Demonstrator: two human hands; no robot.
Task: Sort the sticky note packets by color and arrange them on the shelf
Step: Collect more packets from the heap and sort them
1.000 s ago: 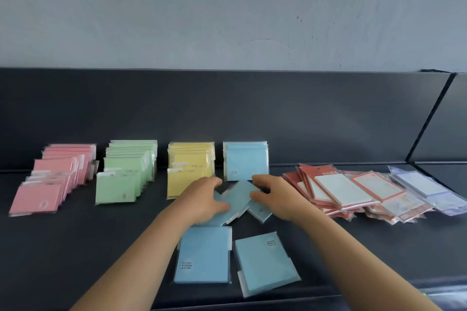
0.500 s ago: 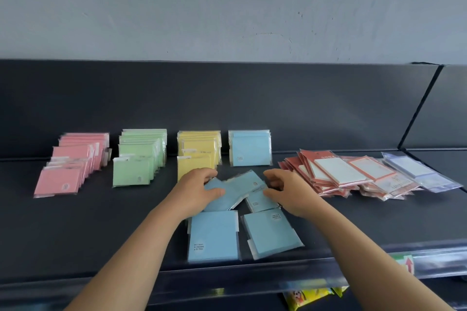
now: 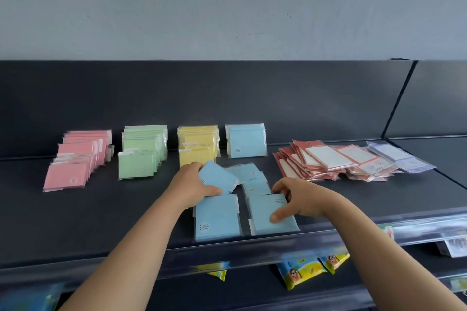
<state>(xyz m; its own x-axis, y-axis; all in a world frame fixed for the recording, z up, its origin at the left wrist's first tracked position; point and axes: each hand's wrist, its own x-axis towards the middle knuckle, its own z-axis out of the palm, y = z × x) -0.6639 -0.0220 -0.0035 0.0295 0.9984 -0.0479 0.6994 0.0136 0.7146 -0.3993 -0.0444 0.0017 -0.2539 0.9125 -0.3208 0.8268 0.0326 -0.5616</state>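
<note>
Packet rows [image 3: 198, 145] behind, loose packets [image 3: 217, 219] in front

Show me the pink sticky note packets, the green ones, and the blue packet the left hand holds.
Pink wrapped sticky note packets [image 3: 66, 179]: head view, front packet's face.
Green wrapped sticky note packets [image 3: 136, 165]: head view, front packet's face.
Blue square sticky note packet [image 3: 218, 177] in the left hand [image 3: 192, 184]: head view, its middle.

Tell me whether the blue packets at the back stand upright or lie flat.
Upright: the back blue row stands on edge, broad faces toward the camera.

I see shelf [image 3: 75, 209] matt dark, smooth; blue packets [image 3: 217, 219] paper in glossy clear plastic wrap; wall [image 3: 227, 7] matt paint.
</note>
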